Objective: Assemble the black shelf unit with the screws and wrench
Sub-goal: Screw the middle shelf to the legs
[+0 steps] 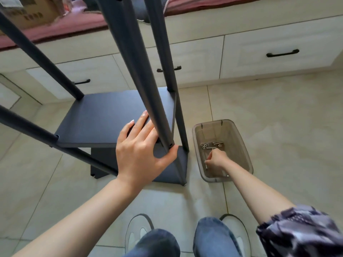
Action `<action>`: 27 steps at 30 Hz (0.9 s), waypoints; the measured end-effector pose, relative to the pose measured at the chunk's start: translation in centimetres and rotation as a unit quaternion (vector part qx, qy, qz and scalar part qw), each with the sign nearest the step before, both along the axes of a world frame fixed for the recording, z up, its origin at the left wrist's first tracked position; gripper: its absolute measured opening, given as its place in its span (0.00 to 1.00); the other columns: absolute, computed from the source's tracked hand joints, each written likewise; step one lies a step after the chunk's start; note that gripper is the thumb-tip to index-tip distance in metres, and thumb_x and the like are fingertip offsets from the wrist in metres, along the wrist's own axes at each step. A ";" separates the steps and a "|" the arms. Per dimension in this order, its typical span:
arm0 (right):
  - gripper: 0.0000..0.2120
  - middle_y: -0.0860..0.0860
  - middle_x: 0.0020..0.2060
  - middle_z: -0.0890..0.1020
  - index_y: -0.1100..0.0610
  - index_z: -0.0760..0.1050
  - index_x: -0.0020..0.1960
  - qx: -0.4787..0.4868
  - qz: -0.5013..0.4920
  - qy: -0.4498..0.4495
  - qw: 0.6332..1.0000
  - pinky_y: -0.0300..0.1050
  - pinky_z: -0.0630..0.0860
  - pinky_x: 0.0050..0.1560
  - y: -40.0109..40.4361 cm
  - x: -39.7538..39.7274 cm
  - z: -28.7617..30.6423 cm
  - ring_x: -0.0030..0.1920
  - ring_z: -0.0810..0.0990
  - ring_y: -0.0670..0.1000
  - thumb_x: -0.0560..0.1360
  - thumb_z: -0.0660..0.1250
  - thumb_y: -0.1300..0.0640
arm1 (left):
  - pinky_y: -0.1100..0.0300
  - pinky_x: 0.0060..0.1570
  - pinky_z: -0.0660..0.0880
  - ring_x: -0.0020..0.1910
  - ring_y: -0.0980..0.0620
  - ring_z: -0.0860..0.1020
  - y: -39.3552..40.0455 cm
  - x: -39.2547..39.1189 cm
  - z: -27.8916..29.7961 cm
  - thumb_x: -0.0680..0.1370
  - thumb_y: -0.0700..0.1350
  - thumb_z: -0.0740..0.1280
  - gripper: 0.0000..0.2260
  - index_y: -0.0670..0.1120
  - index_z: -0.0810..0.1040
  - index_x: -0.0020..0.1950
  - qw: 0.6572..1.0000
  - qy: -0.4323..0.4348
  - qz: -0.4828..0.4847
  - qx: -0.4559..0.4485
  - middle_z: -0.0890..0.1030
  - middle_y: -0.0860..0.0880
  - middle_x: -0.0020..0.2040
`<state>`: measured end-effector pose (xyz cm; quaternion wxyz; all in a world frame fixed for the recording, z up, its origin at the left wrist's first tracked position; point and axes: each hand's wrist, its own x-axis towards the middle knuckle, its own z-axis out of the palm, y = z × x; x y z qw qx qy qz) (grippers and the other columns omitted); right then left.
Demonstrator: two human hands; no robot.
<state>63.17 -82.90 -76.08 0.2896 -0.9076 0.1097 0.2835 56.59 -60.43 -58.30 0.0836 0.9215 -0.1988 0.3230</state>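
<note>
Steadying the black shelf unit (104, 115) at frame centre with the left hand (138, 151), fingers spread flat on the shelf, thumb against the near post (148, 89), while, lower right, the right hand (216, 159) dips into the clear bin (246, 154), apparently pinching a screw (206, 165), spare screws and nuts (211, 145) just beyond, post's bolt hole up-left of that grip.

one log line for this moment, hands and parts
left hand: steadies shelf board at front post | right hand: pinches screw in bin | step: fetching hardware
</note>
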 end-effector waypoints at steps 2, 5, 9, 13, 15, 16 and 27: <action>0.13 0.61 0.52 0.83 0.65 0.80 0.53 -0.011 -0.009 0.020 1.000 0.46 0.74 0.44 0.2 0.3 -1.1 0.49 0.80 0.57 0.77 0.69 0.54 | 0.41 0.63 0.73 0.68 0.46 0.77 -0.1 0.2 0.1 0.75 0.57 0.70 0.21 0.43 0.84 0.60 1.000 -0.003 0.001 -0.001 0.81 0.47 0.65; 0.13 0.62 0.57 0.81 0.64 0.77 0.57 -0.038 -0.014 0.026 0.999 0.47 0.76 0.49 0.5 0.6 -2.6 0.56 0.81 0.60 0.78 0.68 0.55 | 0.41 0.63 0.73 0.68 0.46 0.77 -0.3 0.4 0.0 0.75 0.56 0.70 0.21 0.43 0.84 0.60 1.000 0.002 0.004 -0.009 0.81 0.47 0.65; 0.15 0.63 0.62 0.78 0.64 0.73 0.64 -0.058 -0.025 0.019 0.998 0.47 0.74 0.56 1.5 0.6 -3.5 0.62 0.78 0.61 0.79 0.63 0.59 | 0.41 0.62 0.73 0.67 0.46 0.77 -0.4 0.3 0.1 0.75 0.56 0.71 0.20 0.43 0.84 0.59 1.000 -0.003 0.006 -0.009 0.81 0.47 0.64; 0.16 0.64 0.63 0.77 0.66 0.71 0.65 -0.056 -0.026 0.040 0.997 0.50 0.75 0.58 2.9 -0.5 -3.7 0.62 0.78 0.63 0.80 0.57 0.63 | 0.42 0.63 0.73 0.67 0.46 0.77 -0.5 0.2 0.3 0.74 0.56 0.71 0.20 0.43 0.84 0.59 1.000 0.004 0.012 -0.013 0.81 0.48 0.65; 0.16 0.63 0.62 0.77 0.66 0.72 0.65 -0.047 -0.034 0.059 0.997 0.52 0.77 0.54 3.6 -1.2 -3.7 0.60 0.79 0.62 0.79 0.59 0.62 | 0.42 0.64 0.72 0.68 0.46 0.77 -0.5 0.1 0.3 0.74 0.55 0.71 0.20 0.44 0.84 0.59 1.000 0.007 0.012 -0.013 0.81 0.48 0.65; 0.16 0.63 0.62 0.77 0.66 0.72 0.65 -0.042 -0.040 0.066 0.996 0.51 0.78 0.52 3.8 -1.6 -3.7 0.59 0.80 0.62 0.79 0.60 0.62 | 0.42 0.64 0.72 0.68 0.45 0.76 -0.5 0.1 0.4 0.74 0.55 0.71 0.20 0.44 0.84 0.60 1.000 0.012 0.011 -0.015 0.80 0.48 0.65; 0.10 0.55 0.37 0.82 0.63 0.79 0.42 0.044 -0.123 -0.027 0.991 0.46 0.79 0.46 2.8 -4.7 1.0 0.44 0.82 0.55 0.73 0.69 0.55 | 0.46 0.68 0.69 0.72 0.47 0.73 -0.2 -0.1 0.6 0.76 0.59 0.67 0.23 0.47 0.82 0.64 0.999 0.038 0.011 -0.016 0.80 0.50 0.67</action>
